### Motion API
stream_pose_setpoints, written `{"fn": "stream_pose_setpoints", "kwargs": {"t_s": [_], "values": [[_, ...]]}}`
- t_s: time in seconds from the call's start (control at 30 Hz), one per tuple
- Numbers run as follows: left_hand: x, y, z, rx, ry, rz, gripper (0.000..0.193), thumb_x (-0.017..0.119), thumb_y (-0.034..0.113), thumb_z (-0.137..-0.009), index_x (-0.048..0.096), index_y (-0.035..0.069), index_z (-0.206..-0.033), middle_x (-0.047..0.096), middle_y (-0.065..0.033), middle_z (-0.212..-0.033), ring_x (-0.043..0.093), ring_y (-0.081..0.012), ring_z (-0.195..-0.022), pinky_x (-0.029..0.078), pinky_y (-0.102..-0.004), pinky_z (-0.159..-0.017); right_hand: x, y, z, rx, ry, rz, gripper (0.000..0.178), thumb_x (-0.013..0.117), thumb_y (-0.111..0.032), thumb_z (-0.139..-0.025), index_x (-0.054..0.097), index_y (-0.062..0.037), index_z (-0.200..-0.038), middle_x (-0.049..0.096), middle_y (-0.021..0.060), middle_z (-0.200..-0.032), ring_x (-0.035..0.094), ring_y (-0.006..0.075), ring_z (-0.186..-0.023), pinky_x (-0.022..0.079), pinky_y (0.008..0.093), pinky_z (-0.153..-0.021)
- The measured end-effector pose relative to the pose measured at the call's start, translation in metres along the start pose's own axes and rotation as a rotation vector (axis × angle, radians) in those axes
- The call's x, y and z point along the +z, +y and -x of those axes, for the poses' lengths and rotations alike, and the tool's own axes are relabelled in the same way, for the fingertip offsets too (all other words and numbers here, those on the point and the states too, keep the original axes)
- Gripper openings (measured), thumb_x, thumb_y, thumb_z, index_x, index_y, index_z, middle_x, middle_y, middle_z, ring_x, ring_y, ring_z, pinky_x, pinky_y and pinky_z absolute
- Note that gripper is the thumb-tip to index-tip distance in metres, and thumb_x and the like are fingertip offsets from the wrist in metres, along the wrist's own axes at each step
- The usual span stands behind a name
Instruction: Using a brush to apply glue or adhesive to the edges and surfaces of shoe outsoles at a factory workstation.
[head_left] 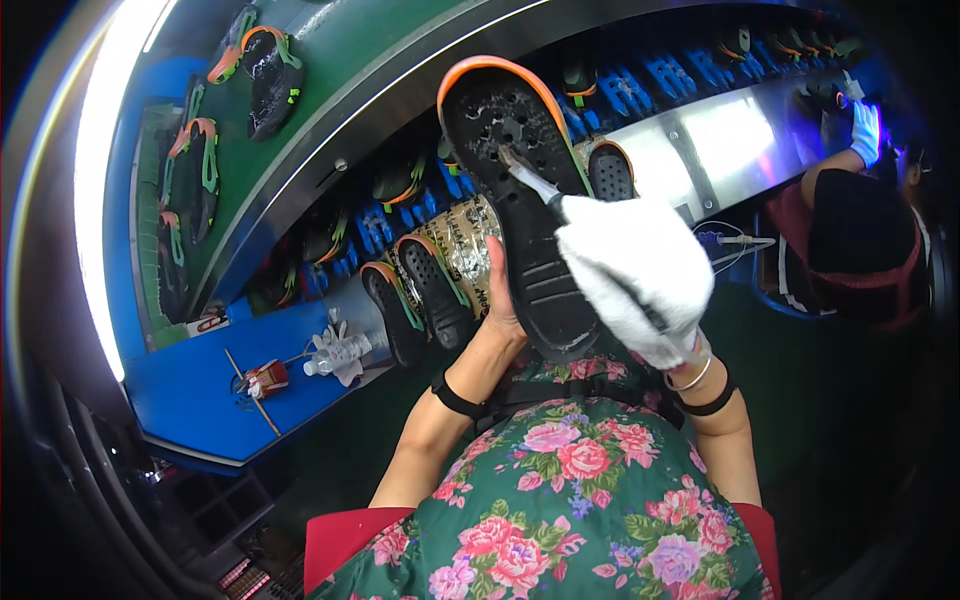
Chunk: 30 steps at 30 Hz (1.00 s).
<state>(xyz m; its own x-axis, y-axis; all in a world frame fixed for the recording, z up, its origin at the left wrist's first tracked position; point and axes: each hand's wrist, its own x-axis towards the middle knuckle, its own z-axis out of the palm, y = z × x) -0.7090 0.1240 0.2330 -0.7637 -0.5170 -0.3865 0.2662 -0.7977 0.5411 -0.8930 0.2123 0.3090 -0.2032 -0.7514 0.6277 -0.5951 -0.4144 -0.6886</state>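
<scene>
My bare left hand (pixel 503 300) grips a black shoe sole (pixel 540 255) by its left edge, fingers behind it. The sole has an orange and green rim, round holes at the upper end and ridges lower down; whitish wet smears show at its upper end. In a white glove, my right hand (pixel 637 270) is closed round a small brush (pixel 535 182). Its bristles touch the holed part of the sole, or hover just over it. Two similar black soles, one of them (pixel 435 290) nearer my left hand, lean beyond my left wrist.
A blue table (pixel 200 400) at left bears a clear plastic bottle (pixel 340 355) and a red box (pixel 267 380) with a stick. Shoe parts lie on a green conveyor (pixel 320 100). Blue racks (pixel 625 92) line the far side. A co-worker (pixel 860 230) sits at right.
</scene>
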Motion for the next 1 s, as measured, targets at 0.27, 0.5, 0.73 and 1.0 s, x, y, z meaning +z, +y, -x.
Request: {"fn": "stream_pose_setpoints", "kwargs": {"t_s": [0.27, 0.5, 0.73, 1.0], "values": [[-0.019, 0.004, -0.012, 0.08, -0.211, 0.365, 0.103, 0.04, 0.085, -0.094, 0.033, 0.009, -0.162, 0.044, -0.0184, -0.159, 0.047, -0.0358, -0.144, 0.037, -0.0536, -0.122, 0.014, -0.01, -0.004, 0.062, 0.111, -0.176, 0.022, 0.082, 0.005, -0.076, 0.078, -0.0041, -0.096, 0.079, 0.0149, -0.101, 0.075, 0.0274, -0.089, 0.059, 0.0359, -0.08], [0.02, 0.024, -0.02, -0.024, -0.253, 0.238, 0.104, 0.041, 0.089, -0.089, 0.036, 0.015, -0.162, 0.045, -0.0111, -0.16, 0.048, -0.0511, -0.138, 0.041, -0.07, -0.112, 0.022, -0.011, 0.002, -0.072, -0.009, -0.045, 0.027, 0.082, 0.0, -0.079, 0.08, -0.0071, -0.105, 0.079, 0.014, -0.11, 0.076, 0.0271, -0.092, 0.06, 0.039, -0.085], [0.026, 0.021, -0.025, 0.092, -0.204, 0.393, 0.092, 0.044, 0.081, -0.095, 0.037, 0.018, -0.162, 0.051, -0.0131, -0.156, 0.048, -0.0498, -0.141, 0.037, -0.0725, -0.115, 0.015, -0.004, 0.005, -0.013, 0.038, -0.064, 0.03, 0.082, 0.001, -0.078, 0.079, -0.0049, -0.107, 0.079, 0.0146, -0.109, 0.075, 0.0299, -0.096, 0.059, 0.0388, -0.085], [0.02, 0.021, -0.037, 0.014, -0.33, 0.617, 0.109, 0.042, 0.094, -0.085, 0.031, 0.019, -0.164, 0.048, -0.0275, -0.154, 0.055, -0.0576, -0.128, 0.047, -0.0708, -0.105, 0.019, -0.004, 0.012, 0.027, 0.031, -0.209, 0.024, 0.083, 0.0, -0.077, 0.08, -0.0058, -0.1, 0.08, 0.0133, -0.102, 0.075, 0.0279, -0.087, 0.059, 0.0382, -0.077]]}}
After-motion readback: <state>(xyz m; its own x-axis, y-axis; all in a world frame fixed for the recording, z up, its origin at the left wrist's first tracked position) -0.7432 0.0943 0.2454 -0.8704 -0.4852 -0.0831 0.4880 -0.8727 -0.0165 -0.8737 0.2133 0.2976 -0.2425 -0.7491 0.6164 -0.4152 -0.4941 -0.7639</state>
